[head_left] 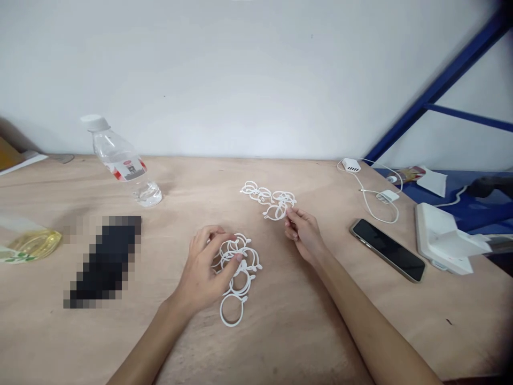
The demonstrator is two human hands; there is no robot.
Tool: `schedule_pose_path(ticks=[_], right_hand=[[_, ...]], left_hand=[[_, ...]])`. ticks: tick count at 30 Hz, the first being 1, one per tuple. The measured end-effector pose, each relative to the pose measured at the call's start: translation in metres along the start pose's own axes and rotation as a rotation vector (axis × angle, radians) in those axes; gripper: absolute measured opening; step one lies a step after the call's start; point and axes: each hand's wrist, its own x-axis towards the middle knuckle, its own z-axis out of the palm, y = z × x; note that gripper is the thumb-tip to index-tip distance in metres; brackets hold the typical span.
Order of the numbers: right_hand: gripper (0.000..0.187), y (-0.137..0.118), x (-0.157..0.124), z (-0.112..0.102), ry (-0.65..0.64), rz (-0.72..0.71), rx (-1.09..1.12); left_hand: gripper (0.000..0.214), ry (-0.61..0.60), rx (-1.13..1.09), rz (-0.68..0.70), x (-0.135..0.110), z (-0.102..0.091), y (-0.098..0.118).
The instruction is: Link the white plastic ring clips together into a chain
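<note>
Two heaps of white plastic rings lie on the wooden table (280, 331). My left hand (206, 264) rests over the near heap of rings (240, 267), its fingers curled and pinching some of them. One ring (231, 310) hangs out toward me below that hand. My right hand (302, 232) reaches to the far heap of rings (270, 199), fingertips pinched on a ring at its near edge.
A clear water bottle (122, 163) stands at the back left, a blurred-out dark object (106, 259) in front of it. A black phone (388, 249) lies at the right, with a white charger and cable (371, 198) behind. A white device (444, 238) sits at the right edge.
</note>
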Motion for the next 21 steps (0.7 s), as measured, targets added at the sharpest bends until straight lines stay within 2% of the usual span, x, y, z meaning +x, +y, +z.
schedule_pose_path(ticks=[2,5,9,11,15,21], right_hand=[[0.031,0.003,0.001,0.0,-0.02,-0.01,-0.004],[0.031,0.007,0.002,0.001,-0.039,-0.038,-0.018],[0.03,0.013,0.004,0.003,-0.048,-0.102,-0.044],[0.029,0.015,0.005,0.002,-0.062,-0.127,-0.042],[0.027,0.019,0.008,-0.001,-0.094,-0.142,-0.007],[0.027,0.022,0.014,-0.004,-0.12,-0.102,0.111]], left_hand=[[0.025,-0.04,0.008,-0.042,0.013,-0.003,0.004],[0.026,-0.196,0.06,-0.018,0.046,0.006,0.011],[0.031,-0.275,0.13,-0.076,0.093,0.042,0.022],[0.024,-0.319,0.145,-0.072,0.107,0.061,0.027],[0.021,-0.357,0.119,-0.081,0.114,0.083,0.038],[0.024,-0.326,-0.025,-0.168,0.112,0.092,0.049]])
